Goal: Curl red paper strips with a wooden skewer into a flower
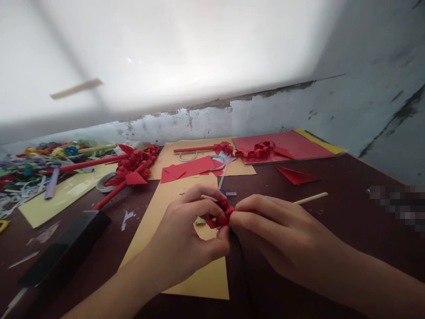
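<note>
Between my two hands is a red folded-paper flower [212, 220], partly covered by my fingers. My left hand [192, 226] curls round it from the left, thumb below and fingers above. From the right, the fingertips of my right hand [275, 226] pinch the flower's edge. Both hands are above a yellow paper sheet [206, 279] and the dark table [265, 292]. A thin wooden stick [311, 198] lies just beyond my right hand. Red paper pieces [189, 168] and a tape roll [218, 163] lie farther back.
At left are red paper flowers on red stems [136, 166], a heap of colourful paper strips [29, 177] and a black box-like object [66, 248]. At the back lie a red paper pack [299, 146] and red paper chains [259, 151]. A folded red triangle [297, 175] lies right.
</note>
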Demonstrator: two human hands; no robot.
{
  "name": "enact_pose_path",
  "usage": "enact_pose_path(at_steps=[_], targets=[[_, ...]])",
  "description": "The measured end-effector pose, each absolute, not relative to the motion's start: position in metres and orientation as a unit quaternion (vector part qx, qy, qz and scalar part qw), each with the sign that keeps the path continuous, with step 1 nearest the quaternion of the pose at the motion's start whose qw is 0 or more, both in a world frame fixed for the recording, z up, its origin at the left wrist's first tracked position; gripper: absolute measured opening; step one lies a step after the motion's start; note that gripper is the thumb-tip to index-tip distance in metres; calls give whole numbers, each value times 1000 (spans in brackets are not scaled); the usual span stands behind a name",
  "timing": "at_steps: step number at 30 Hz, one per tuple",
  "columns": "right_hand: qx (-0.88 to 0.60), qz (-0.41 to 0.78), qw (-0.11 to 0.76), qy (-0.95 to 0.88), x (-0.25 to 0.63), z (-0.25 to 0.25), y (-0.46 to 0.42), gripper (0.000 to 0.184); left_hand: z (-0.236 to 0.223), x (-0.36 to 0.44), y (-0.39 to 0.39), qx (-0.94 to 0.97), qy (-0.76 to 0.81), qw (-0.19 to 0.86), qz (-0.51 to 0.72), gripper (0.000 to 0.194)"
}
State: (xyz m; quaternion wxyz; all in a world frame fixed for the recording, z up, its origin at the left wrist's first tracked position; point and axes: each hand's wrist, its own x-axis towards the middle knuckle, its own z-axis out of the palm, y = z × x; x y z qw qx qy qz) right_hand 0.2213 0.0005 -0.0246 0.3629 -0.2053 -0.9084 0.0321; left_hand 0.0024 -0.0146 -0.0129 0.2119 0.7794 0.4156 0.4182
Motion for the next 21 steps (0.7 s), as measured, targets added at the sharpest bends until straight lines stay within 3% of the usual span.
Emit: enact_pose_path(at_steps=[5, 21], targets=[[-218, 53, 371, -901, 221, -24, -2, 11, -12, 2, -16, 774, 421, 220, 420, 14], [-215, 27, 371, -903, 223, -26, -2, 15, -14, 2, -13, 781, 410, 200, 427, 16]])
